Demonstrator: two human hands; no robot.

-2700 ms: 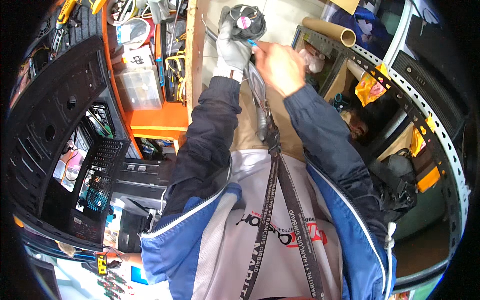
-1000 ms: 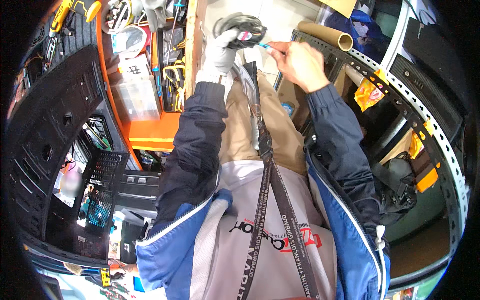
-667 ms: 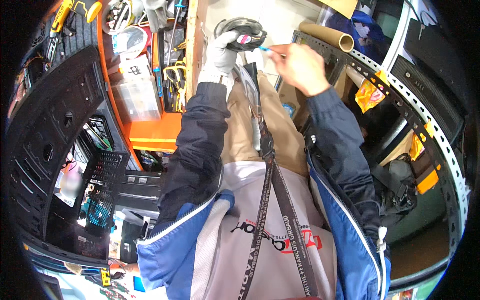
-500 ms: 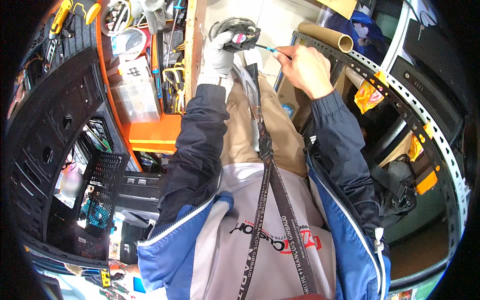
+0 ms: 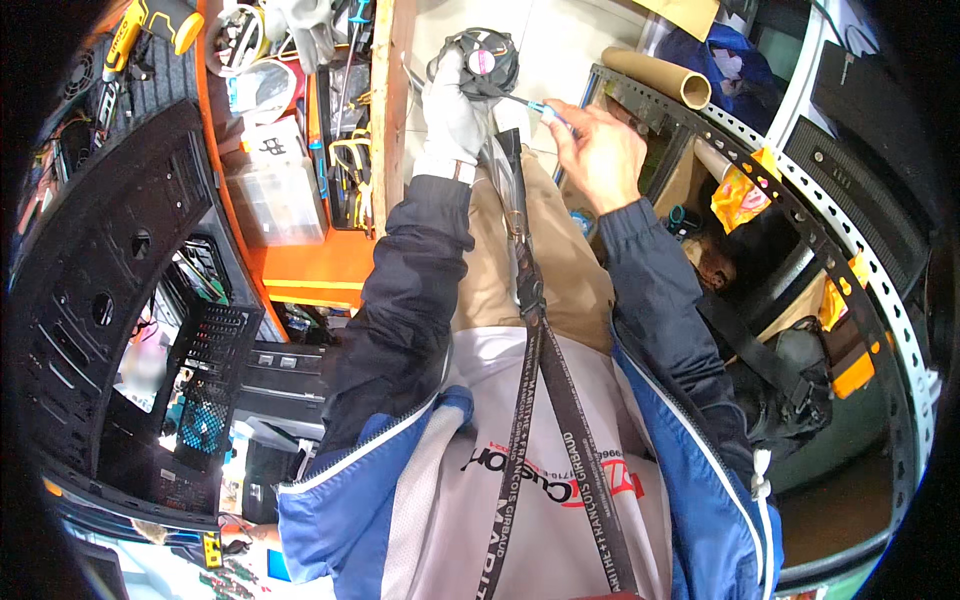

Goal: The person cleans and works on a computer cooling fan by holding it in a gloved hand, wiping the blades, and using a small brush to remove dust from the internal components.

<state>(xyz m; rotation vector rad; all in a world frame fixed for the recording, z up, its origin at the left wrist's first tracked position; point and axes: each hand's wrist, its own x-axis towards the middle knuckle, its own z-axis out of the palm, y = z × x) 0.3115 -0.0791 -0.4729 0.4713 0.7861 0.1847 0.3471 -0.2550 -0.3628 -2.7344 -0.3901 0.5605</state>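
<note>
My left hand point(image 5: 452, 122), in a white glove, is closed on the edge of a black cooling fan point(image 5: 499, 68) with a round pale label at its hub. The fan is held up at the top of the view, above the tiled floor. My bare right hand point(image 5: 604, 150) pinches a slim screwdriver point(image 5: 545, 108) by its light-blue handle. Its thin dark shaft points left, and the tip reaches the fan's lower edge; whether it touches cannot be made out. A dark lanyard point(image 5: 532, 290) hangs down between my arms.
On the left are an orange shelf point(image 5: 310, 268) with a clear plastic box point(image 5: 280, 205), a black computer case point(image 5: 105, 290) and a yellow power tool point(image 5: 150, 30). To the right, a perforated metal rack point(image 5: 790, 150) carries a cardboard tube point(image 5: 655, 76). Another person's arm point(image 5: 265, 535) shows at lower left.
The fan now turns its labelled face more toward me. My left hand has shifted slightly right and down, and my right hand slightly left and down, with more of the screwdriver showing.
</note>
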